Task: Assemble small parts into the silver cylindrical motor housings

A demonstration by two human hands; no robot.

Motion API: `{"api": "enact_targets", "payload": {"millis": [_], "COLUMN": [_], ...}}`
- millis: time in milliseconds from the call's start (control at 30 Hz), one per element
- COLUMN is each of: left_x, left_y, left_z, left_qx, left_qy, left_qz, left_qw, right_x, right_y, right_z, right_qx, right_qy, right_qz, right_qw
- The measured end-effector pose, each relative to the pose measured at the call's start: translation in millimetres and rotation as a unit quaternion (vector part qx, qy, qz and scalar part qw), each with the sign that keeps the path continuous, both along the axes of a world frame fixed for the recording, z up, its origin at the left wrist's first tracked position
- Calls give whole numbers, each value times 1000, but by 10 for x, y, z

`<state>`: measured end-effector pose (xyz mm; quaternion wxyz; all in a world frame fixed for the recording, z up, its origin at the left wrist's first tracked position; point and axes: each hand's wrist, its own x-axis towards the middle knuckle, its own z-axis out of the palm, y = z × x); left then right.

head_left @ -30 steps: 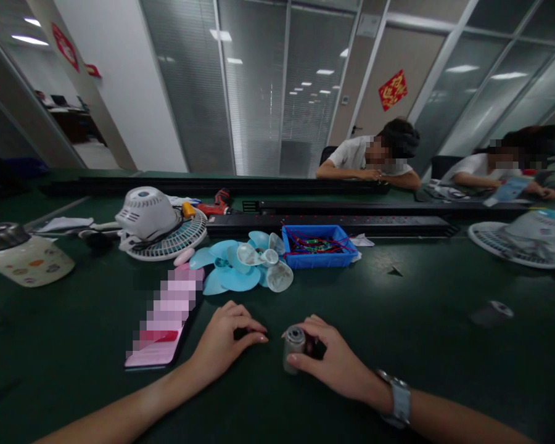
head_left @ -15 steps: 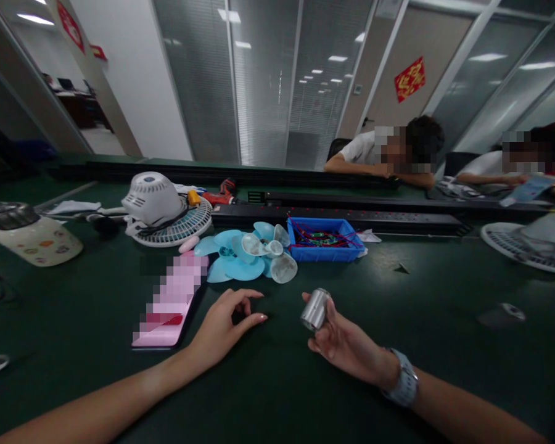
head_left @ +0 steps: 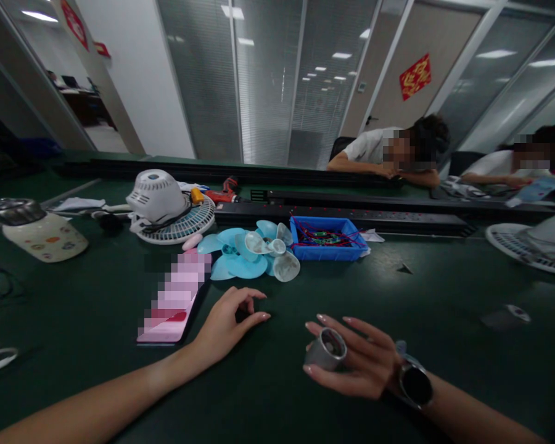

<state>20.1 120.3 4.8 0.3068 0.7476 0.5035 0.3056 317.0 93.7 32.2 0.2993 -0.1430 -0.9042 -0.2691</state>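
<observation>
My right hand (head_left: 358, 357) holds a short silver metal cylinder (head_left: 321, 356) low over the green table. The thumb lies along its near side and the fingers behind it. Its hollow end faces up and to the right, with something dark and reddish inside that I cannot make out. On the left, my left hand (head_left: 234, 314) rests on the table, empty, with thumb and index finger apart and the other fingers curled. Beside it lies a phone (head_left: 178, 308) with a pink screen. Beyond the hands are blue and clear fan blades (head_left: 247, 265).
A blue bin (head_left: 330, 250) of wired circuit boards stands past the blades. White fan parts (head_left: 155, 197) sit at the back left, near a cream jar (head_left: 46, 237). Another metal cylinder (head_left: 509, 316) lies at the right. Two people sit across the table.
My right hand has turned over and lowered, fingers now spreading; the cylinder has tipped, so its hollow end shows. My left hand has stayed put. The view has shifted slightly.
</observation>
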Motion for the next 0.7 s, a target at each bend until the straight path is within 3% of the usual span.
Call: {"api": "enact_targets", "payload": {"millis": [67,500,700], "left_x": [1,6,1], "left_y": [-3,3,5], "left_z": [-8,-19,-20], "left_qx": [5,16,15], "left_qy": [1,2,4], "left_qz": [0,-1,-5], "left_qw": [1000,1000,1000], "right_x": [-54,-143,-177], "right_y": [-24,64,68], "right_z": [19,-71,8], "right_qx": [35,64,-37], "right_qy": [-19,-62,-74], "right_qz": [3,31,84], "right_qw": [999,996,993]}}
